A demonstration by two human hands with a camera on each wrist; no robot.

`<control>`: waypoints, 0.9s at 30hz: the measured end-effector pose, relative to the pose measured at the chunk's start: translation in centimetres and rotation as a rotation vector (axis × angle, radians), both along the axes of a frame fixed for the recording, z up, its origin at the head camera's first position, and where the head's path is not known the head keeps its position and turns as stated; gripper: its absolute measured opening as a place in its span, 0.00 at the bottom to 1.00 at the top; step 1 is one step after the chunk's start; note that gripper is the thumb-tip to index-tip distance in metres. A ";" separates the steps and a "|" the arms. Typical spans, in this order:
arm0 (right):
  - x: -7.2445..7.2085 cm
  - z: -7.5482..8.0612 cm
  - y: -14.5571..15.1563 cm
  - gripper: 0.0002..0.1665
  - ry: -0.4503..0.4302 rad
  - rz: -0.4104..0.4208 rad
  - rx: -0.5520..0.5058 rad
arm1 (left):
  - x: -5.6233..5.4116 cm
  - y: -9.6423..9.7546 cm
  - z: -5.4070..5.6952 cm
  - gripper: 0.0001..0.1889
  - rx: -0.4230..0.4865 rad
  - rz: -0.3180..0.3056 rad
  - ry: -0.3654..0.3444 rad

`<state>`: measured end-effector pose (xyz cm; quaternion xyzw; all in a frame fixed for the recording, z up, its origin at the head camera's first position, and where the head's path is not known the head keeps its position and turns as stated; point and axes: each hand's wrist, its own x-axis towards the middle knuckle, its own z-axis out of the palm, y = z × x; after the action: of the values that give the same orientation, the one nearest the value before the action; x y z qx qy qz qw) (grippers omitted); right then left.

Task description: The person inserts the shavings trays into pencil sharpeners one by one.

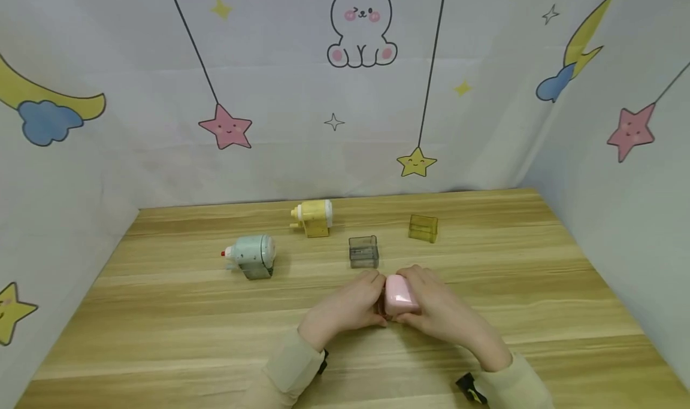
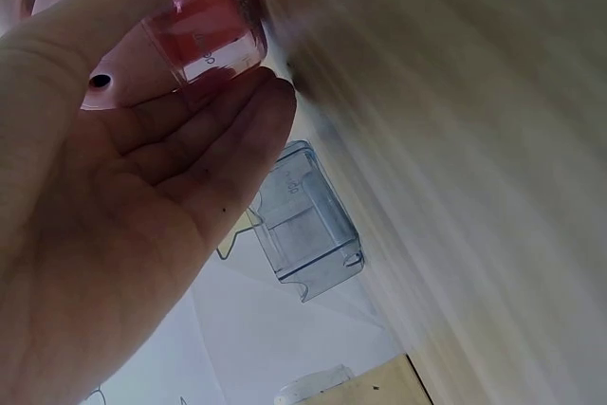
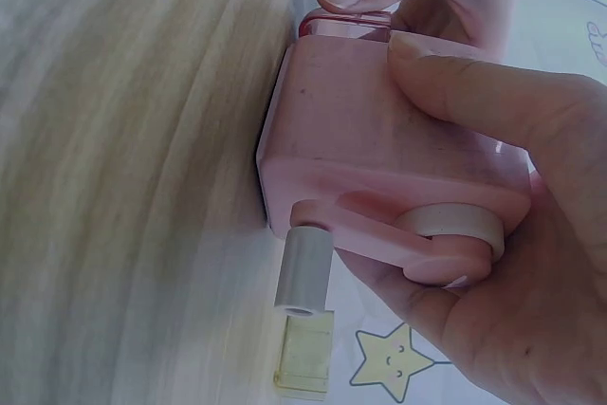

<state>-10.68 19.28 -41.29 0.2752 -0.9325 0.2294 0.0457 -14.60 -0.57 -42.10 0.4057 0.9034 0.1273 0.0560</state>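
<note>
A pink crank pencil sharpener (image 1: 400, 295) is in my right hand (image 1: 435, 306), gripped with the thumb on one side and fingers on the other. Its crank and grey knob (image 3: 304, 270) face the right wrist camera. At the opposite end is a clear red shavings drawer (image 2: 204, 30), at least partly in the body. My left hand (image 1: 353, 306) holds this drawer between thumb and fingers; the thumb also shows in the right wrist view. How far the drawer is seated cannot be told.
Behind the hands lie a grey clear drawer (image 1: 363, 253) and a yellow clear drawer (image 1: 423, 228). Farther left stand a yellow sharpener (image 1: 315, 218) and a mint sharpener (image 1: 253, 254). A printed curtain (image 1: 286, 169) borders the wooden table (image 1: 162, 331).
</note>
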 end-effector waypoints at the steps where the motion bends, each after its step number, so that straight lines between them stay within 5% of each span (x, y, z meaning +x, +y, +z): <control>1: 0.0 0.0 0.0 0.37 -0.004 0.002 -0.001 | 0.0 0.0 0.0 0.31 0.000 0.000 0.003; 27: -0.2 -0.6 -1.2 0.38 0.010 0.026 -0.047 | 0.0 -1.3 -0.3 0.31 0.090 0.010 -0.055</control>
<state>-10.83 18.12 -41.90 0.2871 -0.9231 0.2503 0.0536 -14.57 -1.85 -42.37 0.3996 0.8969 0.1791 0.0617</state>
